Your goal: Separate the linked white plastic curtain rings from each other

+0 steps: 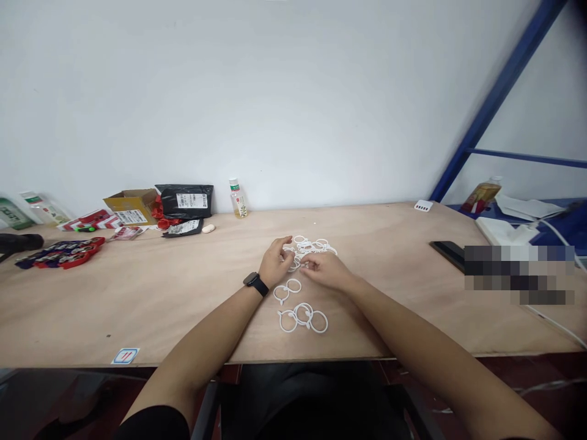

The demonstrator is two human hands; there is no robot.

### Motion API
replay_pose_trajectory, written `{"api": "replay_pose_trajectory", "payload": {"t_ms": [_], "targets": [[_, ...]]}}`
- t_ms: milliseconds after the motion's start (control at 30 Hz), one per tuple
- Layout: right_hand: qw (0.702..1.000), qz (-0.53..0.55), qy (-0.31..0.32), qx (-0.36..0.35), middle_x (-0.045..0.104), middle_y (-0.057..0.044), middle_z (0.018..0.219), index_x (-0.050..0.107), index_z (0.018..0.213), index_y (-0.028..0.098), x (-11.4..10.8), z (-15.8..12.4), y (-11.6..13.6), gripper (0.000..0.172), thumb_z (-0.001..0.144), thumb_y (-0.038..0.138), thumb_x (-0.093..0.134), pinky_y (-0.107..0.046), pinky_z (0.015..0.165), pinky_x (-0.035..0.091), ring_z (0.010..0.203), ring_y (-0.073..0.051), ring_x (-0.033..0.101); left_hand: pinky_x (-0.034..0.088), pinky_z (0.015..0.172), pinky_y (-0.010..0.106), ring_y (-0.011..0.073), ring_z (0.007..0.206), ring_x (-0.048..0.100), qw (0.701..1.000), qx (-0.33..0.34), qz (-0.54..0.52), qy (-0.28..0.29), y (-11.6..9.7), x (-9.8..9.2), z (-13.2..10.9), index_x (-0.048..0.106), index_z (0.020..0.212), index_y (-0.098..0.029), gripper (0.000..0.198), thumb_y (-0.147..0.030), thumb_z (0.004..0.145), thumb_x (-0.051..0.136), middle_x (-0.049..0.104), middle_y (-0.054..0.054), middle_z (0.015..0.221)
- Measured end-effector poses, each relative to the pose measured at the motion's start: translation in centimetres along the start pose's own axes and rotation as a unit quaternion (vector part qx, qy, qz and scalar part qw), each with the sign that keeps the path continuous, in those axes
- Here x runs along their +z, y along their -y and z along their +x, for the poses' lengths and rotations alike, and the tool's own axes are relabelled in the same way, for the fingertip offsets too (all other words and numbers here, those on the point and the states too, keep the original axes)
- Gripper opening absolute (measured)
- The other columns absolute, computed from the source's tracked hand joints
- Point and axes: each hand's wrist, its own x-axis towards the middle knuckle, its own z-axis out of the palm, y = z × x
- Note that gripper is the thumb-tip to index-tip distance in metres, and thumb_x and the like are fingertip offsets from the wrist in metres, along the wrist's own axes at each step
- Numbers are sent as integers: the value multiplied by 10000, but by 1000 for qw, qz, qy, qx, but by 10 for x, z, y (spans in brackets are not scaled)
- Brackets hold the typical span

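White plastic rings with small eyelets, like curtain rings, lie on the wooden table in front of me. My left hand, with a black watch on the wrist, is closed on a white curtain ring, its index finger held out. From the other side my right hand pinches at the same ring with curled fingers; the fingertips are partly hidden. Just beyond both hands is a pile of curtain rings. Nearer to me lie a linked pair of rings and a linked cluster of several rings.
At the back left are an open cardboard box, a black parcel bag and a bottle. Red and blue packs lie further left. On the right are a phone, a white cable and a power strip.
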Motion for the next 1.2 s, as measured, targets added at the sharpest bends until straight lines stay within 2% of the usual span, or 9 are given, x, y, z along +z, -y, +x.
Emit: {"api": "replay_pose_trajectory", "payload": {"t_ms": [133,233,300,400,567,700,833,933,1200], "targets": [[988,38,115,-97,678,-11,781,706,876,215,7,-5,15,160,803,343,644,-242,657,400,721,-151,600,489,711,245,81,648,539,1000,13,3,2,-1,-2,0,603,1112,-178,278,-185,838,562,616,64,1075],[981,34,146,-123,657,-33,878,702,877,212,11,-5,16,121,795,283,650,-254,699,416,783,-161,592,491,692,242,93,668,557,1000,24,-1,9,-2,-2,0,643,1036,-170,211,-186,844,557,638,64,1024],[984,30,128,-116,638,-48,911,679,859,195,12,-3,13,93,825,229,600,-267,724,419,807,-165,582,494,696,249,113,703,582,999,33,-1,19,-1,-2,1,667,976,-166,172,-189,850,552,662,63,966],[994,51,52,-82,622,-58,920,620,870,182,10,0,6,121,885,226,508,-289,756,417,843,-174,562,506,746,268,145,790,627,999,30,-3,40,0,-2,1,689,932,-168,177,-189,864,527,698,60,913],[984,167,-63,-11,603,-37,831,573,856,189,9,6,-6,180,920,313,460,-291,717,413,785,-172,547,515,837,288,162,902,662,998,-15,-34,47,0,-3,0,683,1032,-163,267,-154,869,472,725,56,986],[940,332,-49,67,552,10,734,537,877,199,17,8,-14,243,874,441,518,-257,572,396,588,-124,503,523,763,267,147,795,661,998,-26,-30,42,-2,-2,-1,690,1018,-154,270,-119,811,521,734,46,919],[900,424,-28,92,525,27,688,516,878,198,23,10,-16,308,819,495,576,-242,549,392,571,-111,493,506,681,232,109,672,618,999,-11,-26,20,-2,0,-1,696,997,-155,279,-87,766,553,725,22,818],[902,422,-29,93,531,23,700,527,879,191,24,11,-17,310,812,488,586,-236,553,394,578,-105,492,498,655,220,96,641,598,1000,-7,-24,6,-2,1,-2,702,979,-154,272,-82,759,559,724,23,814],[932,350,-23,85,570,-6,762,563,878,177,23,11,-18,272,849,445,528,-250,586,425,599,-113,517,501,650,223,97,635,599,1000,10,-19,5,-4,0,-2,717,970,-156,244,-110,780,571,732,38,823]]}}
